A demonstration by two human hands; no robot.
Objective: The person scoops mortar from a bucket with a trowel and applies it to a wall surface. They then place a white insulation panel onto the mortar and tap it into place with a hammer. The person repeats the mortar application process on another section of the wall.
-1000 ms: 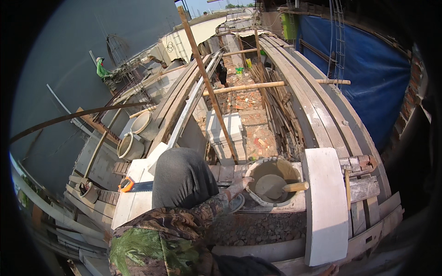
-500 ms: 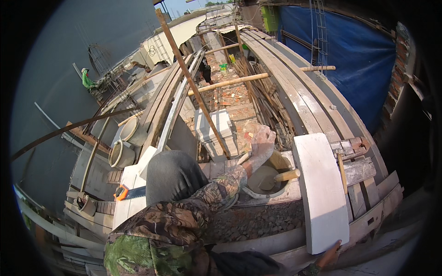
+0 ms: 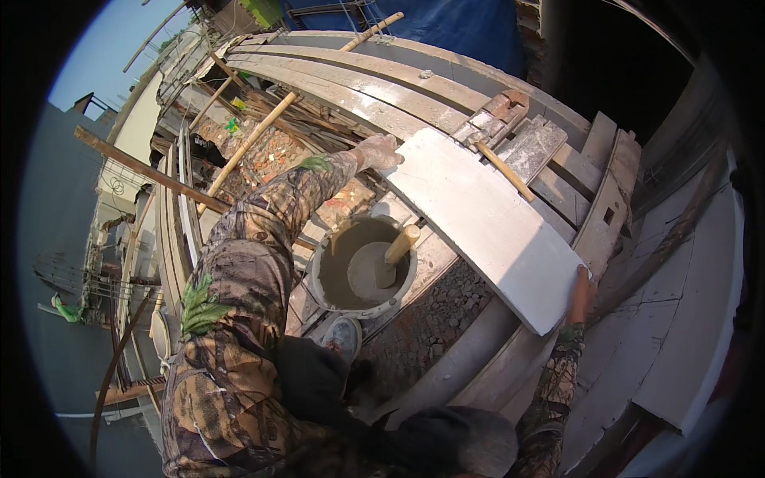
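Observation:
A long white lightweight concrete block (image 3: pixel 486 223) lies slantwise across the boards in front of me. My left hand (image 3: pixel 378 153), pale with dust, is closed on its far left end. At the near right end, my right hand (image 3: pixel 582 296) grips the block's edge, its fingers partly hidden. Left of the block stands a round bucket (image 3: pixel 408 288) with wet grey mortar (image 3: pixel 370 269) inside. A tool with a thick wooden handle (image 3: pixel 402 244) leans in the mortar. Beyond the block lies another wooden-handled tool (image 3: pixel 506 171), possibly a hammer.
Long planks (image 3: pixel 343 94) run away to the far left. Bamboo poles (image 3: pixel 249 147) and a wooden post (image 3: pixel 147 169) cross the space over rubble. Gravel (image 3: pixel 442 319) fills the gap beside my shoe (image 3: pixel 343 338). A blue tarp (image 3: pixel 470 36) hangs behind.
My left hand has come from above the bucket to the block's far end. My right hand stays at the near end. The view has turned right.

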